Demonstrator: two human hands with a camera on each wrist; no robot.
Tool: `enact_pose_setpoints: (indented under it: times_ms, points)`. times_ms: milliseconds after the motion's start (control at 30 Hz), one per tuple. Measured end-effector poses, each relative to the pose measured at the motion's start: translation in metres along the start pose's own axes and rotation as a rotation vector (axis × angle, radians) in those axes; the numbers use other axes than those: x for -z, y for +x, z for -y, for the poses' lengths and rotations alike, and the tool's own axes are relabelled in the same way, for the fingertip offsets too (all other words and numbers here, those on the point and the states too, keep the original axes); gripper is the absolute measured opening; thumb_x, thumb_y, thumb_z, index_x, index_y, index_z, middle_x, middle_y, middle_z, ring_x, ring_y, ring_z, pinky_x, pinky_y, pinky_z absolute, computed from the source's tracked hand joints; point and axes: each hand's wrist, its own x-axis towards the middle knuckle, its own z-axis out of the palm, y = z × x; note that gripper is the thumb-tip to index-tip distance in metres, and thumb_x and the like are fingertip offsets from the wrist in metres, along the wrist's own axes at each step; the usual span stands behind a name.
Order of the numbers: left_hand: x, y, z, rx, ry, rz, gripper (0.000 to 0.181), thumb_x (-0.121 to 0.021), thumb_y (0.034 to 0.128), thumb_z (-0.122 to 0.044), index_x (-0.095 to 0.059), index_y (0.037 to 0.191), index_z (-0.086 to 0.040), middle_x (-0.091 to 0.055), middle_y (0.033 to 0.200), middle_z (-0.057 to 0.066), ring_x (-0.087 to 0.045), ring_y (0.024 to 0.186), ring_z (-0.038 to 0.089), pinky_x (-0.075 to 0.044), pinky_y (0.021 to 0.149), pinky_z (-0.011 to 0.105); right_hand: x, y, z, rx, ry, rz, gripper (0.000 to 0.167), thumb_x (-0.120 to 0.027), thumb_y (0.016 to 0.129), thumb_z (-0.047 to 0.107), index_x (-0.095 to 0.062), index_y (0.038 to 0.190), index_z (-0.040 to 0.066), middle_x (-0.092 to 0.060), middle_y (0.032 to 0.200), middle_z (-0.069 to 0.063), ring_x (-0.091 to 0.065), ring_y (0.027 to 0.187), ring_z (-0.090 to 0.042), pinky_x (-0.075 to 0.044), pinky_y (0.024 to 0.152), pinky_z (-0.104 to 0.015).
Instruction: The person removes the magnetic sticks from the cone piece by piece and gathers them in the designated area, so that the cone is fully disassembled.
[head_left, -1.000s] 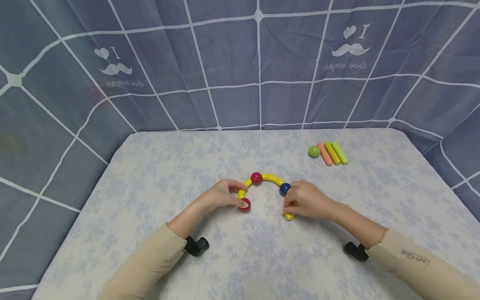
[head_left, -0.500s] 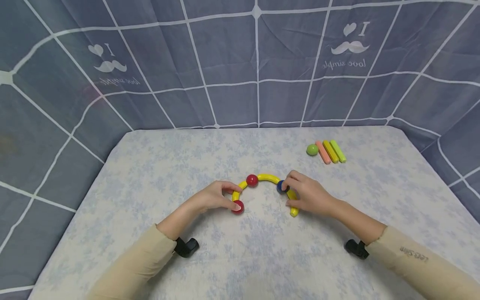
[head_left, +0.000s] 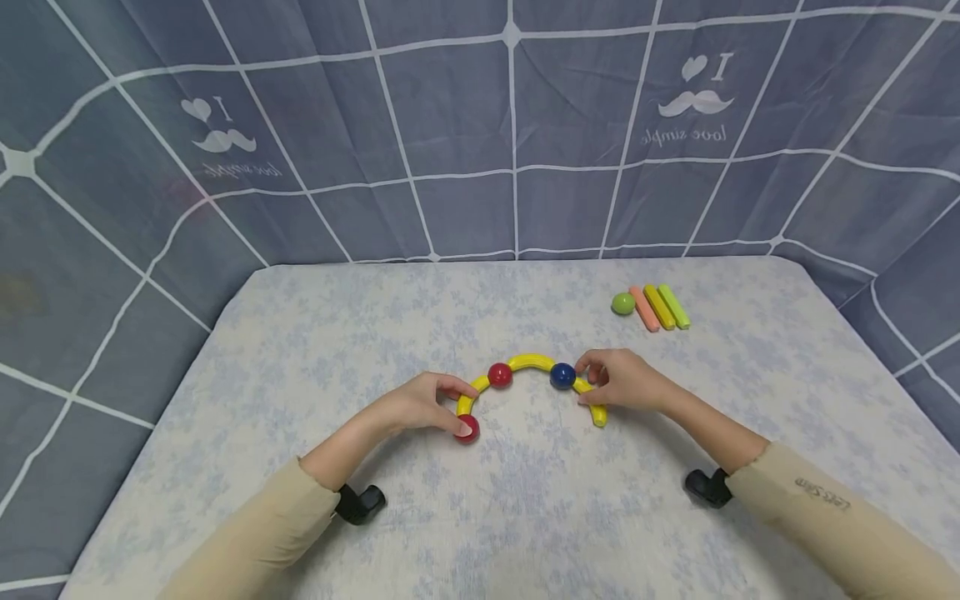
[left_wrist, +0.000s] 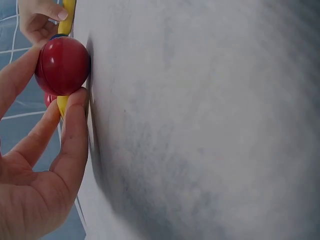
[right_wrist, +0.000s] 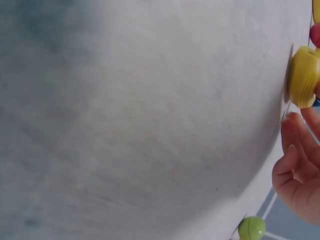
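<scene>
An arch of yellow curved toy rods and balls lies mid-table in the head view. Its left end is a red ball (head_left: 468, 430), pinched between the thumb and fingers of my left hand (head_left: 416, 407); a fingertip also touches the left curved rod (head_left: 466, 403). Another red ball (head_left: 500, 375), the top curved rod (head_left: 531, 362) and a blue ball (head_left: 563, 376) follow in line. At the right end, my right hand (head_left: 628, 380) pinches the right curved rod (head_left: 597, 412) just beside the blue ball. The rod's free end faces the right wrist camera.
Behind on the right lie a green ball (head_left: 623, 303), a pink straight rod (head_left: 644, 309), a yellow straight rod (head_left: 660, 307) and a lime straight rod (head_left: 674, 306). The patterned tabletop (head_left: 510, 517) meets a grey-blue curtain (head_left: 465, 208) at its back edge.
The arch has widened and flattened. My left hand has moved left and nearer with the red ball; the right curved rod has swung outward, and my right hand has shifted its hold on it.
</scene>
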Motion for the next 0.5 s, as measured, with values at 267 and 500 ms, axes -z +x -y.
enact_pose_setpoints:
  times_ms: [267,500]
  points:
    - [0.002,-0.009,0.004,-0.016,-0.041,0.057,0.047,-0.08,0.0687,-0.008,-0.065,0.113,-0.008,-0.05,0.108,0.01,-0.05,0.065,0.017,-0.041,0.064,0.028,0.0,0.008,-0.002,0.049,0.006,-0.002,0.025,-0.075,0.076,0.009,-0.063,0.097,0.002,-0.053,0.074,0.0,-0.047,0.064,-0.012,-0.041,0.057,-0.026]
    - [0.003,-0.012,0.005,-0.041,-0.001,0.073,0.047,-0.08,0.0696,-0.008,-0.064,0.114,-0.006,-0.053,0.102,0.009,-0.049,0.061,0.015,-0.041,0.061,0.027,-0.003,0.013,-0.003,0.064,0.028,-0.013,0.017,-0.072,0.081,0.013,-0.063,0.091,0.004,-0.052,0.069,0.002,-0.044,0.06,-0.011,-0.038,0.055,-0.024]
